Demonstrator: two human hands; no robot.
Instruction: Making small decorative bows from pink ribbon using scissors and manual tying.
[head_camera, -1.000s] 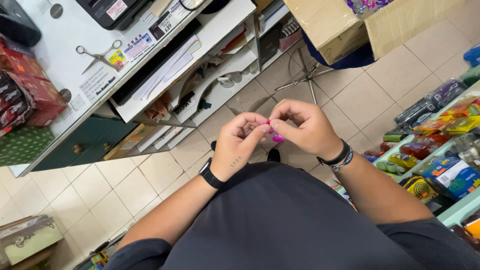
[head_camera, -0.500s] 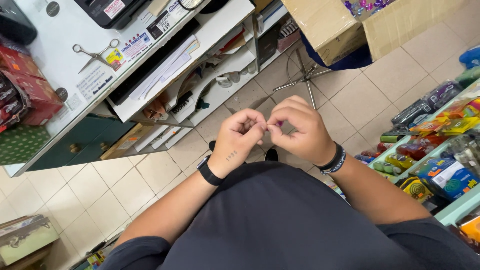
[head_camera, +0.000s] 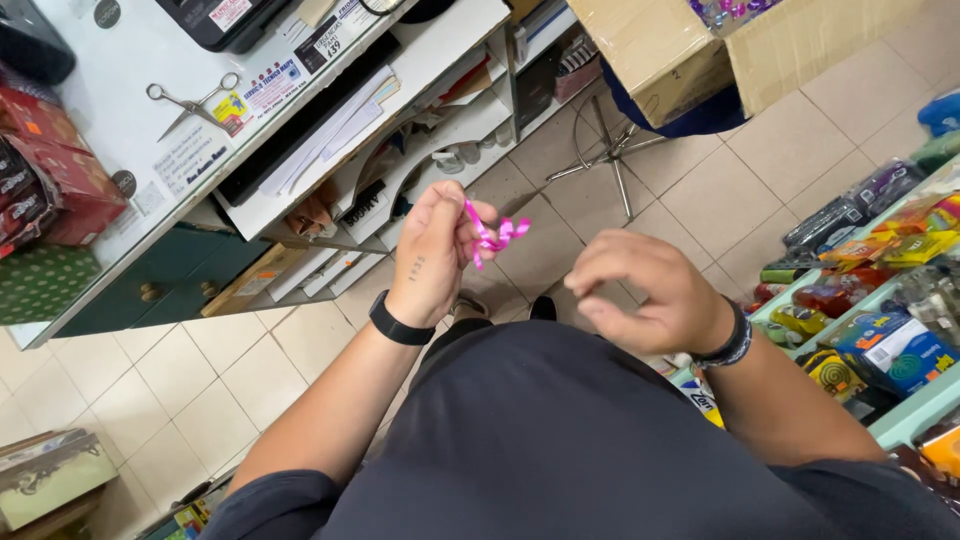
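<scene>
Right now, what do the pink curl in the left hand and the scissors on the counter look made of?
Pink curl: likely thin plastic or foil gift ribbon; glossy with pale bands, and it holds tight spirals, pinched in the left hand. Scissors: apparently bare metal all over, grey with a dull shine, handles included. Both are too small to be certain.

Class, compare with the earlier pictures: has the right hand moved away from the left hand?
Yes. The right hand has drawn apart to the right, toward the shelf of goods; the left hand alone holds the pink ribbon.
</scene>
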